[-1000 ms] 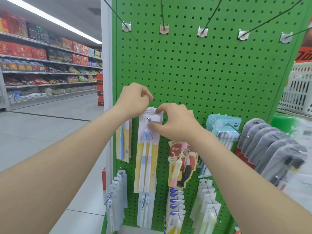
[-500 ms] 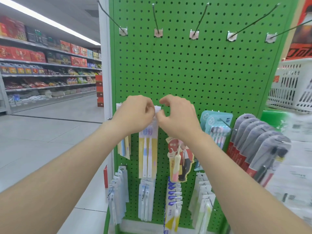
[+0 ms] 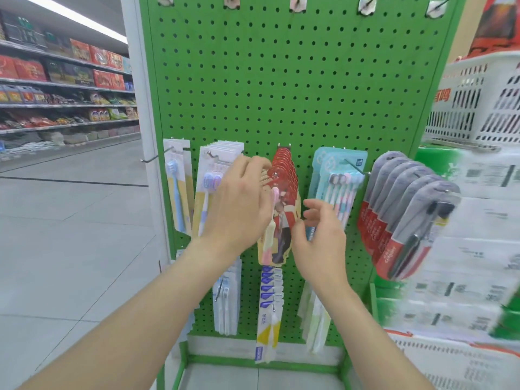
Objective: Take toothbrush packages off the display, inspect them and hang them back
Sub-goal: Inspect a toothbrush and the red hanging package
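Note:
A green pegboard display [image 3: 281, 94] carries rows of toothbrush packages on hooks. The yellow-and-white pack with two purple brushes [image 3: 209, 178] hangs on its hook, free of both hands. My left hand [image 3: 242, 198] reaches across it, fingers stretched to the top of the red cartoon-printed package stack [image 3: 284, 220] on the neighbouring hook. My right hand [image 3: 318, 232] hovers at that stack's right edge with loosely bent fingers; no firm hold shows.
A blue-brush pack [image 3: 176, 187] hangs far left, teal multi-packs [image 3: 334, 178] and grey-and-red packs [image 3: 402, 209] to the right. A lower row of packs [image 3: 267, 305] hangs below. A white basket [image 3: 478, 102] sits at right; shop shelves [image 3: 56, 94] line the aisle at left.
Both hands have let go of the yellow-and-white pack, which now hangs on its hook, and have moved right to the red package stack. The view has dropped lower.

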